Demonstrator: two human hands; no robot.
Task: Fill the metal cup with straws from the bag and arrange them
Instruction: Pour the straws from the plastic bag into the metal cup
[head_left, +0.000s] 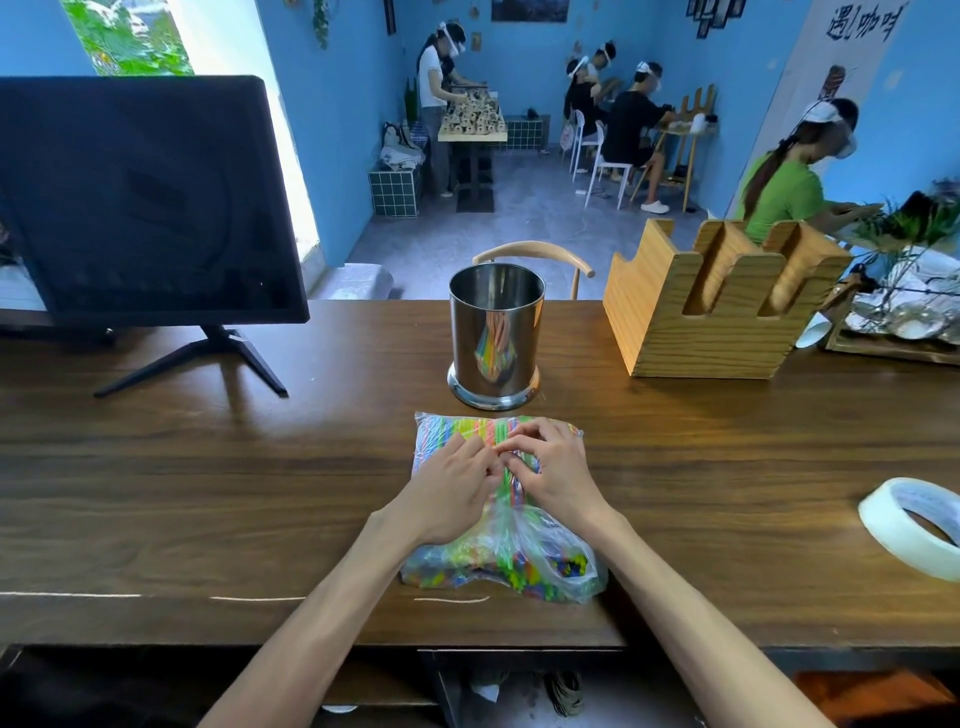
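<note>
Head view: we find the left hand (451, 491) and the right hand (551, 475) side by side on top of the bag (498, 519), fingertips meeting near its middle. Both sets of fingers are curled and appear to pinch the clear plastic film (whether either grips a straw through it, we cannot tell). The straws (457, 428), in mixed bright colours, lie lengthwise inside the bag, which rests flat on the wooden counter (208, 493).

The metal cup (496, 332) stands upright at 12 o'clock from the hands, just beyond the far end of the bag. We see no straws rising above its rim; the colours on its wall are a reflection.

At 2 o'clock sits a wooden holder (717, 306); at 3 o'clock, a tape roll (914, 525); at 10 o'clock, a monitor (145, 197).

We judge the step in hand to be opening the bag, with filling not yet begun. The next move calls for parting the film, then drawing out a bundle and carrying it to 12 o'clock.
</note>
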